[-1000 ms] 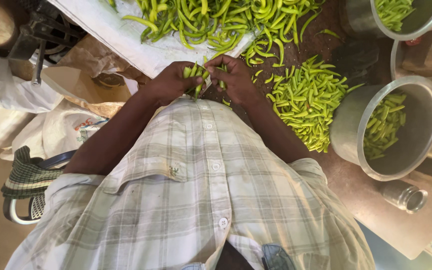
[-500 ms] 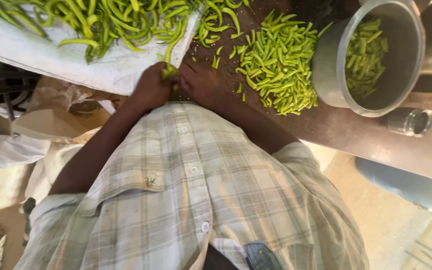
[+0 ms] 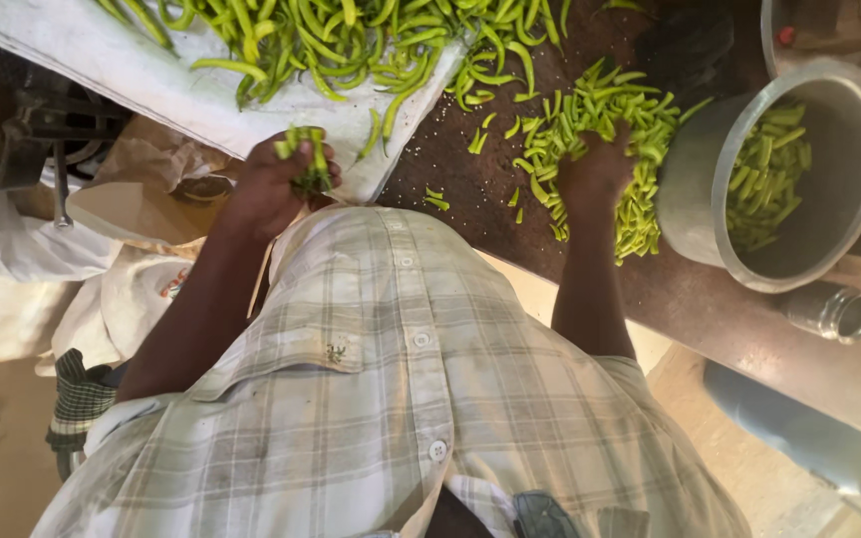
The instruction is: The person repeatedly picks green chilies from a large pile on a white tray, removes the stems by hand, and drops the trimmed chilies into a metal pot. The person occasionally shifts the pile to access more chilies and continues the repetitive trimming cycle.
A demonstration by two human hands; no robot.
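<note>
Here, left hand (image 3: 276,179) clenched on green chillies (image 3: 306,159), right hand (image 3: 595,169) grip unclear on cut pile (image 3: 590,110), steel pot (image 3: 779,169) beside

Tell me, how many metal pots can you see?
2. One big metal pot with green chillies inside, right of the pile; another pot's rim at the top edge. More may be hidden.

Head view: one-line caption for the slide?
Left hand grips a bunch of green chillies; right hand rests on the trimmed chilli pile beside a steel pot.
</note>
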